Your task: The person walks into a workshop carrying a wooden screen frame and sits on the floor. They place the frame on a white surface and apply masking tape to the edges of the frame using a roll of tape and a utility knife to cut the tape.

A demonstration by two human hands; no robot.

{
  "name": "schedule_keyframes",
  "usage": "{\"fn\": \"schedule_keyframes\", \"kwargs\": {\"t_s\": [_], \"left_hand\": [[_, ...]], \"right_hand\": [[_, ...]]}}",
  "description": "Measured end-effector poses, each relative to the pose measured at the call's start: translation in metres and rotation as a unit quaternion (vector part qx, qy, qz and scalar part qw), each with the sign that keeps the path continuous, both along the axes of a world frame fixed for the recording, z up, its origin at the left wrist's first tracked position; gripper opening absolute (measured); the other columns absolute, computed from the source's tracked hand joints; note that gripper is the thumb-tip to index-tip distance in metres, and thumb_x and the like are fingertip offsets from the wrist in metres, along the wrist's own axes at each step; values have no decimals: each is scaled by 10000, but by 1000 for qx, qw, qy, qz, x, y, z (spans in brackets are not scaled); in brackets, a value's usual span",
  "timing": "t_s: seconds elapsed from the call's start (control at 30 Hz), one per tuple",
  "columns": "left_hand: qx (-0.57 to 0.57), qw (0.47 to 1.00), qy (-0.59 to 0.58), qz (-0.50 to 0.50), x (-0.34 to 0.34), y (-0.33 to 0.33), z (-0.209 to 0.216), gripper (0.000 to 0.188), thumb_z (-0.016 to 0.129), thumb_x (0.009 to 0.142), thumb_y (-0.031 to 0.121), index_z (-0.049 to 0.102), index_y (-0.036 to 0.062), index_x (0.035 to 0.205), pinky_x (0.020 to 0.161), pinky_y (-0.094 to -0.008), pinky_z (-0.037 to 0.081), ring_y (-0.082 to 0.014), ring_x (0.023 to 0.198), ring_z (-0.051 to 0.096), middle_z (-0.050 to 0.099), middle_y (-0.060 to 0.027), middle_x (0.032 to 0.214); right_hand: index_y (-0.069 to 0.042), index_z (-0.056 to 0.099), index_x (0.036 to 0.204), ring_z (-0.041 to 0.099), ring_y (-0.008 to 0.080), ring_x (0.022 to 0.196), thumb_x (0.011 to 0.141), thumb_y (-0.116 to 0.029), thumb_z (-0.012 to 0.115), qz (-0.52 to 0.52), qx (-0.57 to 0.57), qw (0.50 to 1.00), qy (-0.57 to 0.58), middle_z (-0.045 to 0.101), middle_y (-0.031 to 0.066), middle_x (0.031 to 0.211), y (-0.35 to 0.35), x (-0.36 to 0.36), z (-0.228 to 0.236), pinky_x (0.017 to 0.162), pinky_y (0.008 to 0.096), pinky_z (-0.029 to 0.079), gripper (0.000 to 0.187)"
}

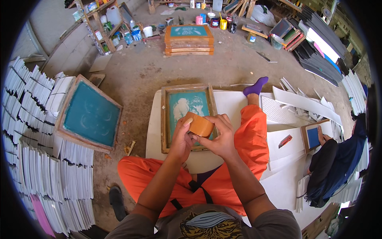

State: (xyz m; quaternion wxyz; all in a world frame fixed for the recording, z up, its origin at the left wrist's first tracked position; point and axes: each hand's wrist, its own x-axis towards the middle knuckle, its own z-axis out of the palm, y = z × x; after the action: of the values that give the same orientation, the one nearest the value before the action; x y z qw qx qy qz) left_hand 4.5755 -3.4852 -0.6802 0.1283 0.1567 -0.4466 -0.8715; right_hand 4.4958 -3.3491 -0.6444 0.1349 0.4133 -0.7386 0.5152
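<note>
A roll of brown packing tape (202, 127) is held up between both my hands, over a wooden-framed printing screen. My left hand (181, 142) grips the roll's left side, thumb up along its edge. From the right, my right hand (223, 136) pinches the tape near its lower edge. The teal screen (175, 95) has pale printed figures on its mesh and lies on a white board (153, 137) in front of my crossed legs. My hands and the roll cover part of its lower half.
Another teal screen (91, 113) leans against stacked white sheets (49, 171) at left. A pile of screens (189, 42) stands ahead, with paint pots (223, 24) behind it. At right are a red box cutter (285, 141), white offcuts (306, 101) and a co-worker's dark-clothed arm (338, 159).
</note>
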Motion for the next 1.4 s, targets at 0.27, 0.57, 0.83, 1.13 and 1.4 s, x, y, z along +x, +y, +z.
{"fn": "schedule_keyframes", "kwargs": {"t_s": [0.27, 0.57, 0.83, 1.13, 1.4], "left_hand": [[155, 983, 38, -92, 16, -4, 24, 851, 299, 999, 759, 447, 73, 1479, 898, -436, 578, -284, 1120, 670, 623, -142, 1334], [8, 1000, 1, -2, 24, 16, 32, 835, 346, 1010, 747, 432, 72, 1494, 917, -426, 572, -252, 1102, 675, 622, -155, 1339], [49, 995, -26, -87, 24, 7, 44, 825, 312, 1007, 775, 446, 104, 1469, 902, -399, 585, -227, 1012, 701, 660, -130, 1228], [-3, 990, -89, -111, 18, -4, 37, 898, 191, 997, 813, 533, 65, 1357, 806, -378, 610, -215, 811, 722, 720, -128, 985], [3, 992, -87, -92, 11, -3, 28, 765, 294, 1049, 719, 591, 50, 1271, 759, -370, 614, -212, 780, 719, 724, -118, 910]], "right_hand": [[-9, 696, 1213, 604, 212, 982, 652, -157, 955, 81, -52, 992, -77, 677, 76, 1042, 6, 15, 6, 911, 339, 474, 636], [-3, 698, 1164, 631, 212, 987, 725, -157, 929, 96, -35, 984, -143, 675, 84, 1008, 17, 21, 16, 876, 346, 506, 519], [8, 680, 1233, 658, 126, 1044, 854, -57, 827, 238, -102, 901, -349, 725, 55, 1103, 12, 13, 20, 910, 287, 513, 411], [39, 636, 1275, 679, 143, 867, 1015, -183, 641, 296, -272, 728, -555, 736, 77, 1000, 19, -22, -10, 841, 304, 537, 343], [-4, 623, 1171, 680, 216, 840, 1033, -330, 625, 243, -274, 728, -580, 685, 75, 850, 15, -26, -8, 819, 357, 544, 354]]}}
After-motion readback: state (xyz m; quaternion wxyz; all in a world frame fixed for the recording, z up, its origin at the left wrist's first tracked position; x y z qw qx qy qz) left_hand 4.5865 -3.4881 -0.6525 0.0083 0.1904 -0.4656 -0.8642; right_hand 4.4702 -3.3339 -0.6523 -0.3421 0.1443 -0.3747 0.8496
